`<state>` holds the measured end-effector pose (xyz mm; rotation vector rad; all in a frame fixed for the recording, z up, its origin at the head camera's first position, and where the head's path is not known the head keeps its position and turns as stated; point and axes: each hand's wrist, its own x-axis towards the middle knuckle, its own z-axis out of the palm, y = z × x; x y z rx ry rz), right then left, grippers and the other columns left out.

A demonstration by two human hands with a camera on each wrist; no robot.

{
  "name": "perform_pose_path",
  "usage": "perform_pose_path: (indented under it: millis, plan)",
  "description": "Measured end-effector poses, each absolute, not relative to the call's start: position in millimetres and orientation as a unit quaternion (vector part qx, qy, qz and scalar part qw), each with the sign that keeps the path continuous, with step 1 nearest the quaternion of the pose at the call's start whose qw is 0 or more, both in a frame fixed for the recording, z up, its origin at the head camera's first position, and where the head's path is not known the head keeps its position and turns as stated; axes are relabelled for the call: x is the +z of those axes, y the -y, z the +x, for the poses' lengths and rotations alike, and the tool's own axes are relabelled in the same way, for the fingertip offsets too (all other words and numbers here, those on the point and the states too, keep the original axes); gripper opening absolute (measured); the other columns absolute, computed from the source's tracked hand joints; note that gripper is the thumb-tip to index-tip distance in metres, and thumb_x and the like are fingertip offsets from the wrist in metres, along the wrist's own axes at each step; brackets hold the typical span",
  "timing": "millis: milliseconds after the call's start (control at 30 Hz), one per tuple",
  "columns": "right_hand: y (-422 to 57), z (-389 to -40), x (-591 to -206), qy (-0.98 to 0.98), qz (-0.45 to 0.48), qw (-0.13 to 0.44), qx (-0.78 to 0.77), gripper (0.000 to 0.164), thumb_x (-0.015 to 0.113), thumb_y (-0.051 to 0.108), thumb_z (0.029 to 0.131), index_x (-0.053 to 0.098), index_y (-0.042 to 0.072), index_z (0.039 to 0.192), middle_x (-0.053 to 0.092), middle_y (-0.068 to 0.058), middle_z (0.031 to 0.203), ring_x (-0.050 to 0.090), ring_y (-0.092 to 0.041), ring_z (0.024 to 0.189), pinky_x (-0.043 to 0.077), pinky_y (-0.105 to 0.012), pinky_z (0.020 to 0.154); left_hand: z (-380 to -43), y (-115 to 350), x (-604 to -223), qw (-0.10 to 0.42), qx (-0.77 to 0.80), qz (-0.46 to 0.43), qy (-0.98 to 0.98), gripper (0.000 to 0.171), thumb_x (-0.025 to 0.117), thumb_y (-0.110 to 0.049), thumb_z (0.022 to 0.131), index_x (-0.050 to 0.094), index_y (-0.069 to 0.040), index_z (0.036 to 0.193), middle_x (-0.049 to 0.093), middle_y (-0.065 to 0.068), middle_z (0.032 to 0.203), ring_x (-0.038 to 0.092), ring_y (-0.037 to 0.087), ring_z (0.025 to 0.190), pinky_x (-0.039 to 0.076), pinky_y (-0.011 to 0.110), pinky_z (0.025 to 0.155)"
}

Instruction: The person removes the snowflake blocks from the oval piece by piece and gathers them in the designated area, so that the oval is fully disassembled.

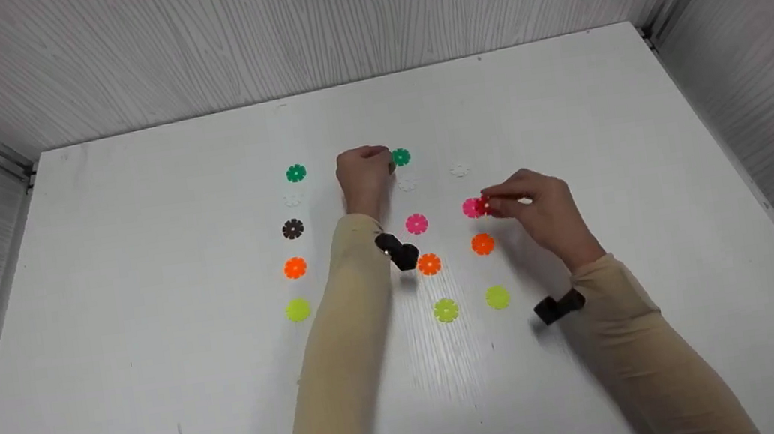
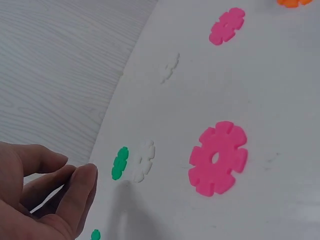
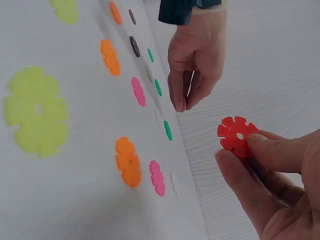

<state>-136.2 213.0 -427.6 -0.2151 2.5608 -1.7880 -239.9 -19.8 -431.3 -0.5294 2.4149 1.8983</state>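
Note:
My right hand (image 1: 541,207) pinches a red notched plastic disc (image 3: 234,136) with a small central hole between thumb and fingertips. In the head view that disc overlaps a pink disc (image 1: 472,208) lying on the table. My left hand (image 1: 363,179) is over the far part of the table, just left of a green disc (image 1: 400,157). Its fingers are loosely bent, and nothing shows between thumb and fingertips in the left wrist view. A white disc (image 2: 145,161) lies beside the green one.
Notched discs lie in rough columns on the white table (image 1: 139,282). The left column holds green (image 1: 296,173), white, dark brown (image 1: 292,229), orange (image 1: 295,268) and yellow-green (image 1: 298,309). My left sleeve (image 1: 339,337) hides part of the middle. Panels (image 1: 299,25) enclose the table.

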Motion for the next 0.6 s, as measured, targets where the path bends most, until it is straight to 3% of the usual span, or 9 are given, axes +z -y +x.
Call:
perform_pose_path:
  millis: [333,600]
  plan:
    - [-204.7,-217.4,-416.8,-0.767,0.052,0.029,-0.639,0.026,0.065,0.002,0.094,0.067,-0.005,0.119,0.063,-0.017,0.113,0.066,-0.024,0.098,0.056,-0.026,0.085,-221.8,32.6,-421.9,0.048,0.683,-0.136,-0.716,0.022,0.064,-0.006,0.094,0.069,0.009,0.108,0.064,0.014,0.102,0.066,0.021,0.086,0.057,0.024,0.077]
    - [-204.0,-256.2,-434.3,-0.79,0.106,0.041,-0.602,0.024,0.059,-0.004,0.095,0.067,-0.007,0.117,0.062,-0.019,0.114,0.064,-0.022,0.096,0.056,-0.026,0.083,-211.2,36.1,-426.1,0.092,0.69,-0.117,-0.709,0.025,0.066,-0.012,0.095,0.069,0.007,0.111,0.068,0.013,0.1,0.068,0.02,0.088,0.057,0.023,0.078]
